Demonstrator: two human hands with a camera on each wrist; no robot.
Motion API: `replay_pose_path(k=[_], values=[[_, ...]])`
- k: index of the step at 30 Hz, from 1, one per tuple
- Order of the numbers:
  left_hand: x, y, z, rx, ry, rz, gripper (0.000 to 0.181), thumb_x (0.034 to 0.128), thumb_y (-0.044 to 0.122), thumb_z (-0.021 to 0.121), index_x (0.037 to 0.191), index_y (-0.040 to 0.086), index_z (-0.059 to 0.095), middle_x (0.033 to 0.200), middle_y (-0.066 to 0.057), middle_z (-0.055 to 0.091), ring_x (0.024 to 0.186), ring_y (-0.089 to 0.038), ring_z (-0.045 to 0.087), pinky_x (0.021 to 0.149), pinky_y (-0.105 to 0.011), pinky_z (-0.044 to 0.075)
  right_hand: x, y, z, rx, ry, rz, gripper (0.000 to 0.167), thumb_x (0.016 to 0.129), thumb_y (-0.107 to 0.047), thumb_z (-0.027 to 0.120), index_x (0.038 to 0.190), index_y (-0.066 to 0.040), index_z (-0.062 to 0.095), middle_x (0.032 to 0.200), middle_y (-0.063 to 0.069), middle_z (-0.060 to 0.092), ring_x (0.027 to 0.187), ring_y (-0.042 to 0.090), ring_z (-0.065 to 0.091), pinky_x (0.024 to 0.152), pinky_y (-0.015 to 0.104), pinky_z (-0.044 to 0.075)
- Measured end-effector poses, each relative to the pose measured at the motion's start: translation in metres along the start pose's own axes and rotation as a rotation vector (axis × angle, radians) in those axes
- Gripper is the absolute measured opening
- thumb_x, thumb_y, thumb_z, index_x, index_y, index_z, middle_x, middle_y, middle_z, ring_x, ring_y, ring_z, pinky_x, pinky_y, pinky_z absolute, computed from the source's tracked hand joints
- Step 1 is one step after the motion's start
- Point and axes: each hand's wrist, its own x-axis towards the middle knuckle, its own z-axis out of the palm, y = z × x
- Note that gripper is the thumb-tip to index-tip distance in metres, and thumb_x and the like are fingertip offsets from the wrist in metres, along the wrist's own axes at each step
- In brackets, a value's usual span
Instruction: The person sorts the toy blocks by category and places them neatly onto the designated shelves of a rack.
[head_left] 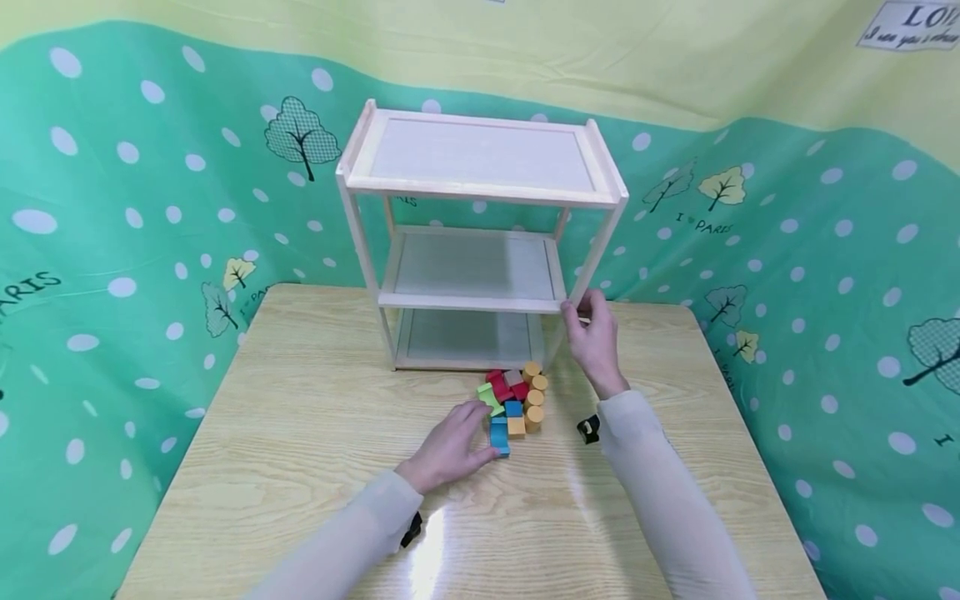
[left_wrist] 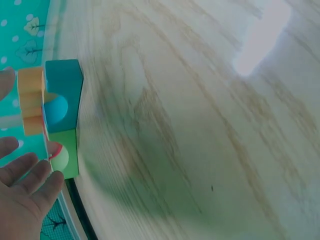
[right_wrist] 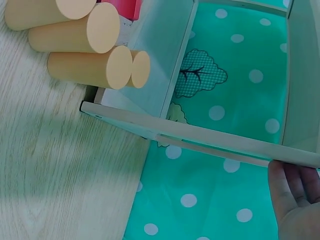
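Colored blocks stand grouped before a white three-tier shelf (head_left: 480, 304): a blue arch block (head_left: 498, 437), a green block (head_left: 489, 398), red blocks and several orange cylinders (head_left: 534, 418). My left hand (head_left: 448, 446) is at the group's left side, fingers extended near the green block and thumb by the blue one; in the left wrist view, its fingertips lie close to the green block (left_wrist: 70, 150). My right hand (head_left: 595, 337) touches the shelf's right front post at the middle tier; in the right wrist view, the fingers (right_wrist: 295, 182) meet the post (right_wrist: 215, 135), their far side hidden.
The wooden table (head_left: 300, 400) extends around the shelf. Behind and beside it hangs a green and yellow curtain (head_left: 127, 208) with dots and trees. A small black object (head_left: 588, 429) shows by the right cuff, another (head_left: 412, 530) by the left cuff.
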Motion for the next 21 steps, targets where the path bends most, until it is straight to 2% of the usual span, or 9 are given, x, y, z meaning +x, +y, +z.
replay_pose_path(k=[9, 14, 20, 21], values=[[0.002, 0.005, 0.007, -0.005, -0.009, -0.002, 0.072, 0.0844, 0.045, 0.068, 0.140, 0.007, 0.043, 0.132, -0.005, 0.047, 0.120, -0.020, 0.047, 0.101, -0.035, 0.042, 0.001, 0.002, 0.000, 0.017, -0.003, -0.004, 0.020, 0.096, -0.019, 0.055, 0.109, -0.005, 0.051, 0.098, 0.011, 0.056, 0.095, 0.023, 0.059, 0.080, 0.039, 0.054], [0.004, 0.008, 0.012, 0.002, 0.015, 0.000, 0.074, 0.0828, 0.044, 0.071, 0.139, 0.004, 0.044, 0.124, -0.007, 0.049, 0.107, -0.017, 0.051, 0.095, -0.032, 0.046, 0.001, 0.002, 0.000, 0.030, -0.003, -0.002, 0.020, 0.096, -0.019, 0.055, 0.110, -0.004, 0.051, 0.098, 0.011, 0.056, 0.095, 0.023, 0.058, 0.080, 0.039, 0.054], [0.007, 0.009, 0.021, 0.000, 0.037, -0.032, 0.072, 0.0822, 0.041, 0.073, 0.137, 0.003, 0.046, 0.118, -0.007, 0.048, 0.095, -0.013, 0.048, 0.087, -0.029, 0.048, 0.000, 0.003, 0.001, 0.053, -0.005, -0.001, 0.022, 0.096, -0.018, 0.055, 0.110, -0.001, 0.051, 0.098, 0.014, 0.057, 0.095, 0.025, 0.059, 0.080, 0.040, 0.054], [0.007, 0.009, 0.022, -0.002, 0.039, -0.040, 0.072, 0.0822, 0.041, 0.072, 0.137, 0.003, 0.047, 0.118, -0.007, 0.047, 0.094, -0.013, 0.048, 0.086, -0.029, 0.048, -0.001, -0.003, 0.000, 0.052, -0.006, -0.001, 0.022, 0.096, -0.016, 0.055, 0.110, 0.001, 0.051, 0.098, 0.016, 0.057, 0.095, 0.026, 0.059, 0.080, 0.041, 0.054]])
